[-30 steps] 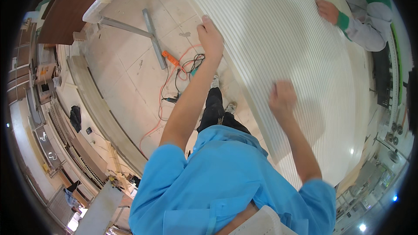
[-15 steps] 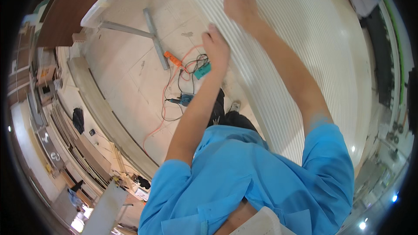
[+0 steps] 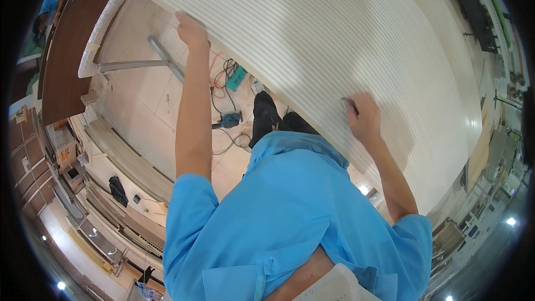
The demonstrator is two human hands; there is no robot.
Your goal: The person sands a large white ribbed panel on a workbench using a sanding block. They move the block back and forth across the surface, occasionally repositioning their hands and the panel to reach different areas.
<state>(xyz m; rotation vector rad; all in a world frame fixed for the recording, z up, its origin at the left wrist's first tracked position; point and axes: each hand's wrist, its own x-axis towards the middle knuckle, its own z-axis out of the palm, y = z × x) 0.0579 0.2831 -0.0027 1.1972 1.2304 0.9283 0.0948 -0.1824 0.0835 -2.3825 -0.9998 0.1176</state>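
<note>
White ribbed flat panel [image 3: 267,39], edge at left hand [image 3: 193,34], grip of fingers [image 3: 181,18] unclear, right hand [image 3: 366,117] over panel, fingers pinching small dark object [image 3: 352,106]

Ribbed panel [image 3: 251,39]: plastic-looking, finely ridged, with a soft gloss brightening toward the right.
Brown board, far left [image 3: 83,33]: smooth, wood-like face, low sheen.
Floor stand, left [image 3: 134,66]: grey metal, dull.
Shirt, near [image 3: 295,189]: blue cloth, matt, softly creased.
Trousers [image 3: 264,114]: dark matt cloth.
Floor [image 3: 147,100]: pale, smooth tile, marked with scuffs.
Power tool [image 3: 229,120]: plastic-looking housing.
</note>
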